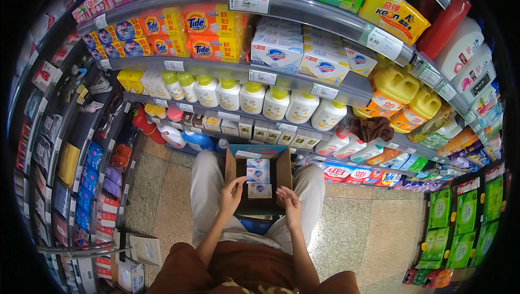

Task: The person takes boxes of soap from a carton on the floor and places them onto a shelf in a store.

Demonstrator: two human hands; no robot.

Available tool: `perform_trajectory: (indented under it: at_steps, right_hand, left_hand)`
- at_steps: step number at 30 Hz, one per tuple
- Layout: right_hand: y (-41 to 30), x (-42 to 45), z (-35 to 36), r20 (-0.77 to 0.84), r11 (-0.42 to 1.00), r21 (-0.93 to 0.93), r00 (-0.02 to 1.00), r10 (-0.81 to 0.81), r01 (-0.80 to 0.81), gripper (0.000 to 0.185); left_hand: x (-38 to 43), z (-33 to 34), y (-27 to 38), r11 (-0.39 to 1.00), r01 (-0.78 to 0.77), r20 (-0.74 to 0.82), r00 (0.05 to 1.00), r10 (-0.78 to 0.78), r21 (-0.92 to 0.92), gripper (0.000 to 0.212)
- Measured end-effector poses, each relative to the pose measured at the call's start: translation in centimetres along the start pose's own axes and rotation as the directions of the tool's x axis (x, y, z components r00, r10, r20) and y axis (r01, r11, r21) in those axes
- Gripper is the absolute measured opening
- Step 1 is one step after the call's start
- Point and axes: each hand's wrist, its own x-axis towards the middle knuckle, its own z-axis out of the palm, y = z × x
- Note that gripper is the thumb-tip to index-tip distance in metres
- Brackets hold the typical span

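An open cardboard box (pixel 230 164) sits between my knees, tilted so that I look down into it. Several small Safeguard soap boxes (pixel 258 175) lie in a column inside, white with blue or yellow trim. My left hand (pixel 232 197) is at the box's left rim, its fingertips reaching inward close to the soap boxes. At the right rim is my right hand (pixel 289 203), fingers bent and partly spread over the edge. Neither hand appears to hold a soap box. The fingers' exact contact with the rims is hard to make out.
Ahead, shelves carry larger Safeguard packs (pixel 277 46), Tide soap packs (pixel 211 21), white bottles with green caps (pixel 240 95) and yellow jugs (pixel 390 86). A brown cloth (pixel 371 128) hangs over a lower shelf edge. An open carton (pixel 130 273) stands at left. Green packs (pixel 439 208) hang at right.
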Motion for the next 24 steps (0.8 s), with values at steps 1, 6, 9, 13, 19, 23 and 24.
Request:
perform_trajectory:
  at_steps: [1,6,9,13,19,23,24]
  right_hand:
    - [0.0,0.0,0.1,-0.004,1.0,0.021,1.0,0.0,0.0,0.031]
    - [0.4,0.5,0.2,0.004,0.999,-0.034,1.0,-0.03,0.03,0.032]
    - [0.8,0.7,0.3,0.008,0.997,-0.056,0.998,-0.054,0.055,0.032]
    - [0.6,0.6,0.6,-0.015,0.999,-0.041,1.0,-0.023,0.023,0.031]
    - [1.2,0.9,0.4,-0.019,0.998,-0.065,1.0,0.009,-0.01,0.031]
    - [1.3,1.2,0.3,-0.035,0.993,-0.036,0.993,0.111,-0.112,0.032]
    - [1.3,1.3,0.4,-0.032,0.993,-0.037,0.993,0.112,-0.114,0.032]
  left_hand:
    - [-0.3,-0.1,-0.7,0.992,0.066,0.002,0.998,-0.067,-0.108,0.022]
    - [-0.4,-0.3,-1.5,0.975,0.202,0.073,0.978,-0.196,-0.09,0.028]
    - [-0.4,-0.2,-2.0,0.971,0.227,0.112,0.969,-0.219,-0.071,0.034]
    - [-0.8,0.3,-3.0,0.964,0.242,0.134,0.965,-0.227,-0.11,0.037]
    - [-0.7,0.6,-2.8,0.956,0.259,0.177,0.956,-0.233,-0.137,0.039]
    - [-0.7,0.6,-4.2,0.919,0.315,0.237,0.936,-0.259,-0.238,0.05]
    - [-0.7,0.6,-4.6,0.919,0.315,0.234,0.937,-0.261,-0.238,0.05]
